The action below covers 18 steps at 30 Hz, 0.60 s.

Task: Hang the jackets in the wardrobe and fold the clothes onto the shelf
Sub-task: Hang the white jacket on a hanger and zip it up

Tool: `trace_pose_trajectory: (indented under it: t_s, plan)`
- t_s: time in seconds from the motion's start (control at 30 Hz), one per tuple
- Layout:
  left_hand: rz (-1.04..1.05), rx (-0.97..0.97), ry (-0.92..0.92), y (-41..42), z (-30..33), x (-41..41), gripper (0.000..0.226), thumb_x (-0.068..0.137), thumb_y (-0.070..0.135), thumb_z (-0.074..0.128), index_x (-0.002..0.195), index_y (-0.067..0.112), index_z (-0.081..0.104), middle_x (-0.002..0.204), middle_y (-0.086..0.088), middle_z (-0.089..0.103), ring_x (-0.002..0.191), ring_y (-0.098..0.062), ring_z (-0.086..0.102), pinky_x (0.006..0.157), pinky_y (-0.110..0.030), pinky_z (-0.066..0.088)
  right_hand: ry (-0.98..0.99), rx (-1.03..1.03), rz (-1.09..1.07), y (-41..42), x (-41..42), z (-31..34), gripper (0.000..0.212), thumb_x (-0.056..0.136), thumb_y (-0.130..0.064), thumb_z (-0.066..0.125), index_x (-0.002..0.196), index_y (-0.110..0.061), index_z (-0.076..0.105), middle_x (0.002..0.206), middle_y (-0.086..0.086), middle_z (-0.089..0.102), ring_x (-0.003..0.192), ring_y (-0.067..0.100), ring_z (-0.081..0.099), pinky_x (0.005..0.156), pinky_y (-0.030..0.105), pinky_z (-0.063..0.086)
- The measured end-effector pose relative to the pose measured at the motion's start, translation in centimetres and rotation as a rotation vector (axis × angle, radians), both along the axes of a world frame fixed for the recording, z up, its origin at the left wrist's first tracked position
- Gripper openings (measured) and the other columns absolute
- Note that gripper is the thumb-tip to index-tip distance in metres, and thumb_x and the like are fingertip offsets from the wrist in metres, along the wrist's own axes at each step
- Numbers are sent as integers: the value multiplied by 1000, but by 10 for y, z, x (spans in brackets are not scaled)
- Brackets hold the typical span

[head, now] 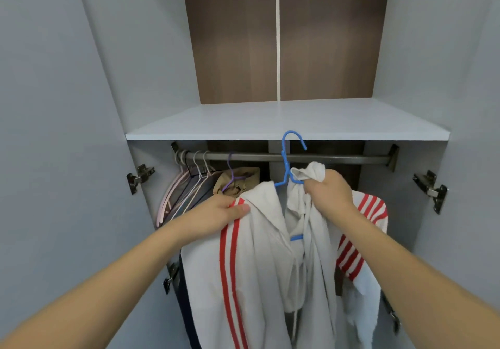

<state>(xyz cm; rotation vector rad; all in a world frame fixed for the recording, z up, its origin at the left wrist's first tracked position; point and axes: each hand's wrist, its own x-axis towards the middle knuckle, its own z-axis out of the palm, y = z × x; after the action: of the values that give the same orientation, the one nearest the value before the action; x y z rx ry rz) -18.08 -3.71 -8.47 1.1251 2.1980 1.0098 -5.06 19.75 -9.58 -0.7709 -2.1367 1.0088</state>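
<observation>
A white hooded jacket [259, 267] with red stripes hangs on a blue hanger [287, 159] in front of the open wardrobe. The hanger's hook is raised just in front of the shelf edge, above the dark rail [324, 158], not on it. My left hand [221, 212] grips the jacket's left shoulder beside the red stripes. My right hand [328, 191] clutches bunched white fabric at the collar, next to the hanger's neck. The lower part of the jacket runs out of view.
A pale shelf [270, 124] spans the wardrobe above the rail. Several bare hangers [186, 183] crowd the rail's left end. A purple hanger [231, 175] carries a tan garment [240, 183]. A dark garment [186, 308] hangs low left. Door hinges [431, 190] flank the opening.
</observation>
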Motion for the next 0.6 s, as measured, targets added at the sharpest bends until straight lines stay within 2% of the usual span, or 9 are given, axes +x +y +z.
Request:
trace_pose_trajectory:
  t_s: [0.07, 0.13, 0.23, 0.33, 0.43, 0.47, 0.53, 0.6]
  plan:
    - [120, 59, -37, 3, -18, 1, 47, 98, 47, 55, 83, 3, 67, 81, -10, 73, 74, -23, 72, 70, -25, 56, -55, 146, 50, -2, -7, -13, 16, 87, -20, 59, 82, -7, 66, 77, 10, 65, 75, 28, 62, 65, 38, 49]
    - [199, 43, -46, 8, -39, 1, 44, 98, 47, 54, 71, 13, 60, 69, -7, 66, 63, -21, 66, 62, -24, 52, -182, 354, 47, -4, -16, -25, 19, 90, -17, 56, 99, -4, 66, 93, 12, 66, 87, 32, 61, 77, 42, 51]
    - [353, -37, -22, 23, -66, -3, 44, 99, 46, 51, 69, 15, 55, 66, -5, 56, 60, -17, 58, 61, -26, 47, -347, 433, 51, -9, -32, -43, 34, 93, -10, 49, 123, -1, 60, 119, 16, 62, 104, 35, 59, 89, 40, 50]
    - [478, -3, -16, 39, -78, -15, 43, 99, 41, 51, 66, 15, 46, 62, -4, 45, 58, -18, 49, 60, -32, 41, -433, 403, 97, -13, -47, -58, 28, 95, -7, 46, 120, -4, 57, 122, 15, 58, 107, 32, 57, 85, 38, 47]
    - [576, 41, 4, 55, -77, -36, 43, 100, 36, 51, 62, 16, 44, 60, 0, 44, 56, -19, 46, 58, -30, 35, -467, 490, 109, -11, -60, -63, 27, 95, -6, 48, 121, -5, 55, 120, 14, 55, 106, 32, 56, 83, 39, 46]
    - [604, 53, 17, 60, -74, -43, 41, 100, 36, 51, 65, 14, 49, 63, -1, 48, 60, -21, 50, 60, -30, 36, -472, 544, 119, -10, -65, -64, 30, 94, -6, 51, 123, -4, 55, 121, 13, 54, 105, 32, 57, 83, 39, 47]
    - [624, 67, 49, 69, -67, -61, 36, 101, 36, 49, 85, 6, 61, 80, -9, 60, 80, -31, 61, 71, -33, 43, -478, 634, 168, -11, -75, -66, 29, 93, -7, 52, 122, -2, 56, 122, 12, 50, 101, 33, 58, 79, 37, 46]
    - [623, 77, 81, 80, -64, -79, 40, 100, 38, 48, 99, 1, 63, 94, -16, 66, 89, -34, 63, 76, -36, 47, -469, 651, 193, -9, -85, -68, 27, 93, -3, 50, 119, -1, 57, 123, 12, 46, 96, 32, 59, 75, 34, 44]
